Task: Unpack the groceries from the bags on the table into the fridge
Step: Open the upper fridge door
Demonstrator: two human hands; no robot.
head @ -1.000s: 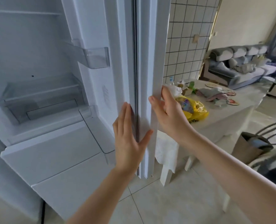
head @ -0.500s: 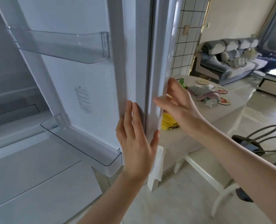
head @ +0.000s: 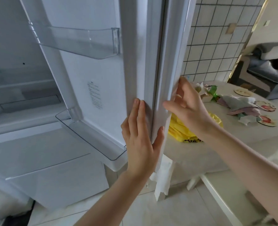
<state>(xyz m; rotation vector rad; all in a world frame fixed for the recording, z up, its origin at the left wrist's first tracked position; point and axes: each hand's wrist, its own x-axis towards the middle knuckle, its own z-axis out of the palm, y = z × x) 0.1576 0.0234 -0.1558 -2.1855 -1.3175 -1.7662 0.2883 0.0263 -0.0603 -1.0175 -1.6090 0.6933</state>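
Now the fridge door (head: 102,88) stands open, with its long axis upright and its inner side turned toward the camera and to the left. Its free edge is in the middle of the view. This edge is white, smooth and a little blurred, with a dark vertical seam line in it.

The left hand (head: 140,137) lies flat on this edge: the fingers are straight, pressed together and pointing up, and the thumb is spread out to the right side of the edge. The right hand (head: 188,108) holds the outer side of the same edge, a little higher, with the fingers curled around it and the thumb pointing left.

On the inner side of the door there are two clear plastic shelves, the upper shelf (head: 79,41) and the lower shelf (head: 92,136), both long and horizontal with rounded corners. Between them is a small printed label (head: 94,97).

The fridge interior (head: 21,88) on the left is white.

Behind the door stands the table (head: 232,144) with a pale cloth. A yellow plastic bag (head: 179,131), crumpled and glossy, lies on it just beside the door, partly hidden by the right hand. Some crumpled wrappings (head: 239,105) lie farther back.
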